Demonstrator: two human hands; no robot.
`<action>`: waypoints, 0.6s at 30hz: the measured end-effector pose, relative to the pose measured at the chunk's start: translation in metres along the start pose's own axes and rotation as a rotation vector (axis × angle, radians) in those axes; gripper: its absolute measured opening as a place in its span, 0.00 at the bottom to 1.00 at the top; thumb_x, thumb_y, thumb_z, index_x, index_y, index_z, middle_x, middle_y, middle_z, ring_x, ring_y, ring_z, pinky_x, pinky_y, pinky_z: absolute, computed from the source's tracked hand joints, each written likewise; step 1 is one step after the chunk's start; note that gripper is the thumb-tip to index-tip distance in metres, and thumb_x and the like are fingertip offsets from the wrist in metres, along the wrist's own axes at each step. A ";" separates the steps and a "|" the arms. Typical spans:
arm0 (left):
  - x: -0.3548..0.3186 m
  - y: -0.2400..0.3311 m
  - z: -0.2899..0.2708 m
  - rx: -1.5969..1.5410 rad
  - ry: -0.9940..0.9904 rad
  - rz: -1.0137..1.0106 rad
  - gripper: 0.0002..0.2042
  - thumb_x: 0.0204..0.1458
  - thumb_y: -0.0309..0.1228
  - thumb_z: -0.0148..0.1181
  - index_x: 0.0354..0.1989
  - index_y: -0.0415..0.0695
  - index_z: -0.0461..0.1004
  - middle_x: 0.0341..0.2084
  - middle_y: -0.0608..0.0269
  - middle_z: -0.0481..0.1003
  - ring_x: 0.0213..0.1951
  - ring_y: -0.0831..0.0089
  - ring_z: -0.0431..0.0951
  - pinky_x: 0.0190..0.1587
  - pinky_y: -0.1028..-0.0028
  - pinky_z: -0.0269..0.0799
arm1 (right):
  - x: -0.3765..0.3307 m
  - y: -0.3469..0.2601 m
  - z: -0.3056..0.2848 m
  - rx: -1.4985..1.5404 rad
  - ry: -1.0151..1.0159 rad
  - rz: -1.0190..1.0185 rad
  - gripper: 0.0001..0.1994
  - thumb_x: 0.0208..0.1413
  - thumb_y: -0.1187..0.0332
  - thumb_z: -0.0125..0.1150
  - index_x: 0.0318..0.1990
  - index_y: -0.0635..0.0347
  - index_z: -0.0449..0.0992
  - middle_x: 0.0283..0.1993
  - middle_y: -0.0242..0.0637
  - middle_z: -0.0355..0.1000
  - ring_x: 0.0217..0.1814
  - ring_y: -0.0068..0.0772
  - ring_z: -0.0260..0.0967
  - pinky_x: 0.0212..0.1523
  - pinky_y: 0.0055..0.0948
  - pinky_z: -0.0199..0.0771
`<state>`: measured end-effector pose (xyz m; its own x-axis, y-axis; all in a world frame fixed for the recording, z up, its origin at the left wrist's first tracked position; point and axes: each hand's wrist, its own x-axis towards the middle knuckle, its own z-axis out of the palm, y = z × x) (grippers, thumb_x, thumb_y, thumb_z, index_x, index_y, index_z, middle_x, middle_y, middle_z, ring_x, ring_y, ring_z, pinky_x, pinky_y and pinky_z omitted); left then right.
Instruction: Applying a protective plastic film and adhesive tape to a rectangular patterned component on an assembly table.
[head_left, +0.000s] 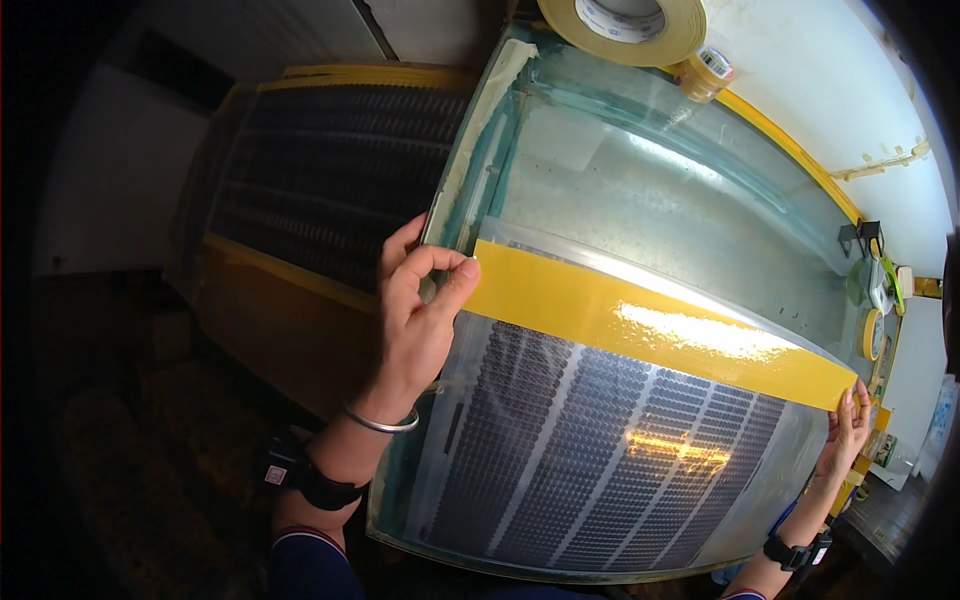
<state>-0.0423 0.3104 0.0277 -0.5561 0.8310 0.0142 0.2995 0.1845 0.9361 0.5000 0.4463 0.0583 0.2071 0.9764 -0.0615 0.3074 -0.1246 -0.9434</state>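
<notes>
A wide strip of yellow tape stretches between my two hands, over the top edge of a clear sheet printed with dark patterned bands. My left hand, with a metal bangle at its wrist, pinches the strip's left end by the frame's left edge. At the far right end, my right hand grips the strip's other corner between thumb and fingers. Under the sheet is a glass-topped table with a greenish border. Whether the strip's middle touches the sheet, I cannot tell.
A large tape roll and a smaller brown roll lie at the far edge. Scissors with green handles and a yellow roll sit to the right. Another dark patterned panel stands at left, beside the table.
</notes>
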 end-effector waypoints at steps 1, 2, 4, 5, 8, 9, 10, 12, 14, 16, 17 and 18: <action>0.000 -0.001 0.000 -0.010 0.004 -0.003 0.05 0.52 0.29 0.59 0.30 0.41 0.73 0.52 0.57 0.60 0.55 0.64 0.60 0.58 0.66 0.56 | 0.000 0.001 -0.001 -0.007 0.003 0.001 0.21 0.58 0.69 0.57 0.58 0.61 0.62 0.46 0.34 0.72 0.47 0.21 0.71 0.46 0.20 0.70; -0.001 -0.001 0.001 -0.019 0.007 -0.006 0.05 0.52 0.29 0.60 0.30 0.41 0.73 0.52 0.57 0.61 0.54 0.64 0.60 0.58 0.66 0.56 | 0.000 0.002 -0.001 -0.009 0.004 0.001 0.21 0.58 0.69 0.57 0.58 0.61 0.62 0.46 0.34 0.72 0.47 0.21 0.71 0.46 0.20 0.70; -0.001 -0.003 0.001 0.001 0.008 -0.010 0.05 0.51 0.29 0.60 0.30 0.41 0.73 0.52 0.57 0.60 0.54 0.64 0.59 0.58 0.66 0.55 | -0.001 0.003 0.000 0.005 0.003 0.007 0.22 0.57 0.69 0.57 0.58 0.61 0.62 0.47 0.34 0.72 0.47 0.22 0.70 0.46 0.20 0.70; -0.001 -0.003 0.001 0.022 0.010 -0.013 0.05 0.51 0.29 0.60 0.30 0.41 0.73 0.52 0.57 0.60 0.54 0.64 0.59 0.59 0.66 0.55 | -0.001 0.002 0.002 0.006 0.003 0.008 0.22 0.57 0.69 0.57 0.58 0.61 0.62 0.47 0.34 0.72 0.47 0.22 0.70 0.46 0.20 0.70; -0.001 -0.005 0.002 0.022 0.011 -0.037 0.05 0.51 0.29 0.60 0.30 0.41 0.73 0.52 0.57 0.61 0.54 0.63 0.59 0.59 0.65 0.54 | -0.002 0.004 0.003 0.010 0.013 0.007 0.22 0.57 0.69 0.58 0.58 0.61 0.61 0.46 0.34 0.72 0.47 0.22 0.71 0.46 0.20 0.70; -0.001 -0.005 0.002 0.022 0.011 -0.037 0.05 0.51 0.29 0.60 0.30 0.41 0.73 0.52 0.57 0.61 0.54 0.63 0.59 0.59 0.65 0.54 | 0.000 0.007 -0.001 0.006 -0.005 0.015 0.22 0.57 0.69 0.57 0.58 0.61 0.61 0.48 0.33 0.71 0.48 0.21 0.70 0.46 0.19 0.70; -0.002 -0.005 0.001 0.030 0.014 -0.040 0.05 0.51 0.29 0.60 0.30 0.40 0.73 0.52 0.57 0.61 0.55 0.63 0.59 0.59 0.65 0.54 | 0.001 0.010 -0.003 0.002 -0.023 0.023 0.22 0.58 0.69 0.57 0.59 0.61 0.60 0.50 0.33 0.70 0.50 0.20 0.69 0.46 0.18 0.70; -0.002 -0.006 0.001 0.039 0.017 -0.043 0.05 0.51 0.29 0.60 0.30 0.40 0.73 0.52 0.57 0.61 0.55 0.63 0.59 0.59 0.65 0.54 | 0.001 0.013 -0.004 0.008 -0.028 0.027 0.23 0.58 0.70 0.57 0.59 0.61 0.60 0.50 0.33 0.69 0.50 0.20 0.69 0.46 0.18 0.70; -0.002 -0.007 0.000 0.055 0.026 -0.037 0.05 0.51 0.29 0.60 0.29 0.41 0.73 0.52 0.57 0.61 0.55 0.63 0.58 0.59 0.65 0.55 | 0.001 0.014 -0.002 0.014 -0.034 0.032 0.23 0.58 0.70 0.57 0.59 0.61 0.59 0.50 0.33 0.69 0.50 0.20 0.69 0.46 0.18 0.70; -0.002 -0.008 0.001 0.014 0.039 -0.038 0.05 0.51 0.28 0.60 0.30 0.41 0.73 0.52 0.57 0.61 0.55 0.63 0.59 0.58 0.66 0.56 | 0.000 0.012 0.000 -0.003 -0.026 0.048 0.23 0.57 0.70 0.57 0.59 0.62 0.59 0.50 0.33 0.70 0.49 0.21 0.70 0.46 0.19 0.70; -0.002 -0.008 0.001 -0.027 0.052 -0.039 0.05 0.50 0.28 0.61 0.30 0.40 0.73 0.52 0.57 0.61 0.55 0.64 0.60 0.57 0.67 0.57 | 0.000 0.012 0.000 -0.005 -0.021 0.046 0.23 0.57 0.70 0.57 0.59 0.62 0.59 0.50 0.33 0.70 0.49 0.21 0.70 0.46 0.19 0.70; -0.002 -0.007 0.002 -0.036 0.044 -0.036 0.05 0.50 0.28 0.61 0.30 0.40 0.73 0.52 0.57 0.61 0.55 0.64 0.60 0.57 0.67 0.57 | -0.001 0.012 -0.003 -0.005 -0.018 0.034 0.22 0.57 0.69 0.57 0.58 0.61 0.60 0.48 0.32 0.70 0.48 0.21 0.70 0.45 0.19 0.70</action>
<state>-0.0418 0.3087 0.0209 -0.5998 0.8001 -0.0048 0.2510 0.1939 0.9484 0.5062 0.4433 0.0477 0.2005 0.9746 -0.0996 0.3050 -0.1587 -0.9390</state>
